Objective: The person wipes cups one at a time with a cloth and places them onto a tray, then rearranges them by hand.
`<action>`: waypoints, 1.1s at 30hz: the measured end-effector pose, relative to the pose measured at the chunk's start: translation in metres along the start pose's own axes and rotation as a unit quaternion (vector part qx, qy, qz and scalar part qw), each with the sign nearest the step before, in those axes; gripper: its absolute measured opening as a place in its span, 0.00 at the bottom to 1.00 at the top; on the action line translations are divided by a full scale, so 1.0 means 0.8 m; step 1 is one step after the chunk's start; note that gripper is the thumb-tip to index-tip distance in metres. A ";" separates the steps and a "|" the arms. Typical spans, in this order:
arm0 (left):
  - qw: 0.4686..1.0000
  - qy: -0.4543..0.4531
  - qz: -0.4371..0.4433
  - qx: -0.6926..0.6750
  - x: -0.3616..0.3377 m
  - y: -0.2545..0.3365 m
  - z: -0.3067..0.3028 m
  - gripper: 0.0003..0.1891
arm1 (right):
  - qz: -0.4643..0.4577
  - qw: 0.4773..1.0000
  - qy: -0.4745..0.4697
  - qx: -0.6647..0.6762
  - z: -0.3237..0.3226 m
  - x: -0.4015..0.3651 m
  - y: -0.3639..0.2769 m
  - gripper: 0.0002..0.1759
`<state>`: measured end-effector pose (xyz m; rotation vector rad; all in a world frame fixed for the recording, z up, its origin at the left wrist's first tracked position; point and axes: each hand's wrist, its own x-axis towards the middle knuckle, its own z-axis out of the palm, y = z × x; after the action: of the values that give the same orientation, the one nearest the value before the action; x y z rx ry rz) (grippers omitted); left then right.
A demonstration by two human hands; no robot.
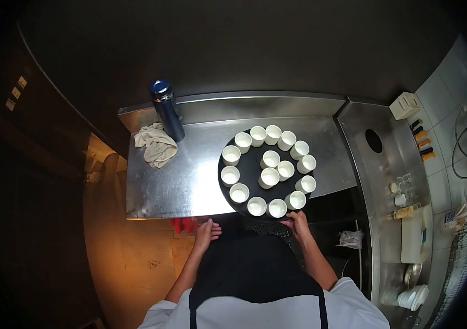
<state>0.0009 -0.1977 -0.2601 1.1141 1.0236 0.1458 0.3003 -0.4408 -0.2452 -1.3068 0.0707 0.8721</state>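
A round black tray (pixel 252 164) lies on the steel counter, its near edge at the counter's front. Several white cups (pixel 257 206) stand upright in a ring along its rim, and 3 more cups (pixel 269 177) are grouped in the middle. The cups I can see into look empty. My right hand (pixel 299 225) grips the tray's near right edge, fingers partly hidden by the rim. Just below the counter's front edge, my left hand (pixel 206 233) is held with loosely extended fingers and nothing visible in it. A red item (pixel 184 225) shows behind that hand.
A dark blue flask (pixel 168 112) stands at the counter's back left beside a crumpled beige cloth (pixel 157 145). The steel counter (pixel 167 192) has a raised back edge. Rightward, another steel worktop (pixel 362 156) has a dark round hole; knives (pixel 422 140) hang on the tiled wall.
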 end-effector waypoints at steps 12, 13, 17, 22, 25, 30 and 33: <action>0.898 0.002 0.068 -0.435 0.025 -0.003 0.162 0.36 | 0.088 0.978 -0.188 0.023 -0.083 -0.069 0.005 0.23; 0.897 0.008 0.100 -0.431 0.030 -0.017 0.181 0.36 | 0.097 0.969 -0.227 0.023 -0.115 -0.056 0.015 0.24; 0.911 0.107 0.072 -0.391 0.005 -0.008 0.175 0.36 | 0.183 0.944 -0.251 0.115 -0.149 -0.045 0.009 0.17; 0.913 0.213 0.100 -0.334 0.001 -0.031 0.192 0.35 | 0.075 0.941 -0.261 0.203 -0.211 0.036 -0.035 0.27; 0.911 0.283 0.100 -0.284 -0.029 -0.025 0.186 0.36 | 0.078 0.965 -0.190 0.163 -0.178 0.053 -0.059 0.34; 0.879 0.320 0.153 -0.318 0.006 -0.102 0.154 0.36 | 0.071 0.977 -0.175 0.095 -0.135 0.072 -0.039 0.35; 0.885 0.297 0.137 -0.332 -0.026 -0.099 0.127 0.37 | 0.078 0.981 -0.152 0.087 -0.095 0.062 -0.012 0.36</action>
<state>0.0349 -0.3160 -0.3045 0.5645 1.2092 1.0437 0.3720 -0.4805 -0.2857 -1.0021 0.0077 1.1649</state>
